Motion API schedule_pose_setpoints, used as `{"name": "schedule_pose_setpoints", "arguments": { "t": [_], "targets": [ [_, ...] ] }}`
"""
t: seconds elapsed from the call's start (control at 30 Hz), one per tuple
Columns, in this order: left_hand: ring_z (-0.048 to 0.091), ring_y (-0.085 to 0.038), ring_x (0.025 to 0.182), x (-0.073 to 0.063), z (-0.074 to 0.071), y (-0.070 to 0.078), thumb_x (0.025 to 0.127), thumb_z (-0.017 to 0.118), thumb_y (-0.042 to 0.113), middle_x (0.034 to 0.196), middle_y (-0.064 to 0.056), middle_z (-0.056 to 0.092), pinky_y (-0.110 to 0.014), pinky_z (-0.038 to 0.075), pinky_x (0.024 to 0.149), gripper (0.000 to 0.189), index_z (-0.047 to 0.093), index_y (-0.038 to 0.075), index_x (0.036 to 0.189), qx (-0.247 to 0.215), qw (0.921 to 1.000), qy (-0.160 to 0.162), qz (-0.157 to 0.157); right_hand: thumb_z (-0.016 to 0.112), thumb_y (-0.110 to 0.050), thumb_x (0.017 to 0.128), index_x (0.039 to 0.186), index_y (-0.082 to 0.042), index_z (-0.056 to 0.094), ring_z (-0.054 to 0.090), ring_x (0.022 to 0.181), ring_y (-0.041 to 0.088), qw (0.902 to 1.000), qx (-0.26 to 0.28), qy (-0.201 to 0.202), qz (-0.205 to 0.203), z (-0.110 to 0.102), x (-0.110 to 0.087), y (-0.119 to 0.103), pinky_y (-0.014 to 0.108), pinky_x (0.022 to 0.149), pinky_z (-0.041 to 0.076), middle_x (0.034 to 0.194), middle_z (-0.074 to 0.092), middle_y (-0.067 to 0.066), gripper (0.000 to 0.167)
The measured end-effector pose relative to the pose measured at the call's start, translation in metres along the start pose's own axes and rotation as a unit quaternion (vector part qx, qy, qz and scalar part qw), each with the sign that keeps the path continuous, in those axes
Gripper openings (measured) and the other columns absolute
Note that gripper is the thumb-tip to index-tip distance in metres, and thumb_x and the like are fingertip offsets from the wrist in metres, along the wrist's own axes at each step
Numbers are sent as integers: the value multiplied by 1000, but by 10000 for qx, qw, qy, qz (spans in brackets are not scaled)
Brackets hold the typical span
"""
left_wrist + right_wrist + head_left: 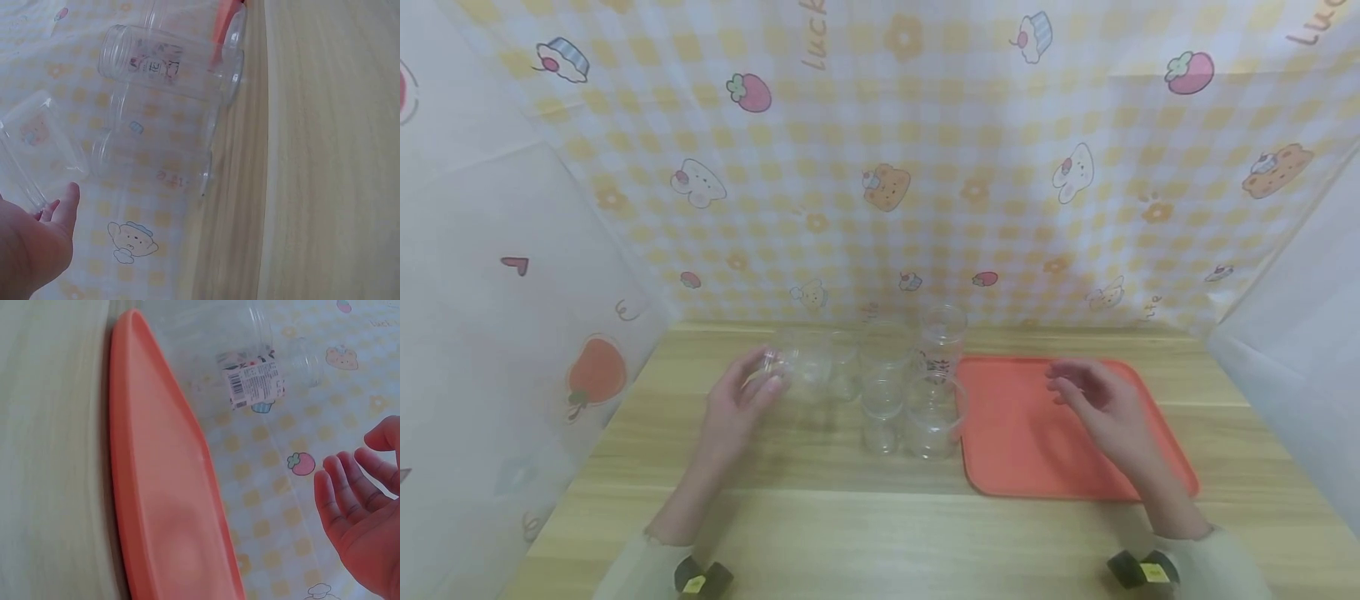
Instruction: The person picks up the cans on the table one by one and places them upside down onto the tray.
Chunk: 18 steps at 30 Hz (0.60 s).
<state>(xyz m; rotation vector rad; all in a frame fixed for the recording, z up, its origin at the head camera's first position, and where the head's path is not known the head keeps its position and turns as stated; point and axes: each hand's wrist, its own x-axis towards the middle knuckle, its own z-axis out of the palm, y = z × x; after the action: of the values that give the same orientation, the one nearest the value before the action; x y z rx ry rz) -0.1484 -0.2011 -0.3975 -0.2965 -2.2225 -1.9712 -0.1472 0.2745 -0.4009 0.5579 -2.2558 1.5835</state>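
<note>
My left hand (737, 404) pinches the end of a clear plastic jar (47, 147), thumb on one side and fingers on the other. The jar is tilted on its side and held up over the left part of the table. Right beside it, several clear jars and cups stand grouped, among them a tall jar with a printed label (938, 365), a wide cup (934, 425) and a small jar (882, 417). My right hand (1105, 408) hovers over the orange tray (1007, 450), fingers loosely bent and holding nothing.
The tray lies flat on the wooden table (880, 542), its left edge close by the wide cup. Behind the table hangs a yellow checked cloth (820, 133) with cartoon prints. A white printed sheet (490, 333) hangs at the left.
</note>
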Motion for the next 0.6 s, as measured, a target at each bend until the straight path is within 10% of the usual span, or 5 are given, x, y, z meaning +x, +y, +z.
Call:
{"name": "schedule_pose_setpoints", "arguments": {
  "t": [0.6],
  "targets": [
    [61, -20, 119, 4, 17, 7, 101, 59, 6, 142, -20, 47, -34, 51, 99, 54, 38, -3, 150, -688, 9973, -52, 240, 55, 8, 101, 124, 16, 56, 68, 96, 21, 9991, 397, 111, -45, 9, 8, -4, 28, 76, 60, 111, 68, 9, 25]
  ]
}}
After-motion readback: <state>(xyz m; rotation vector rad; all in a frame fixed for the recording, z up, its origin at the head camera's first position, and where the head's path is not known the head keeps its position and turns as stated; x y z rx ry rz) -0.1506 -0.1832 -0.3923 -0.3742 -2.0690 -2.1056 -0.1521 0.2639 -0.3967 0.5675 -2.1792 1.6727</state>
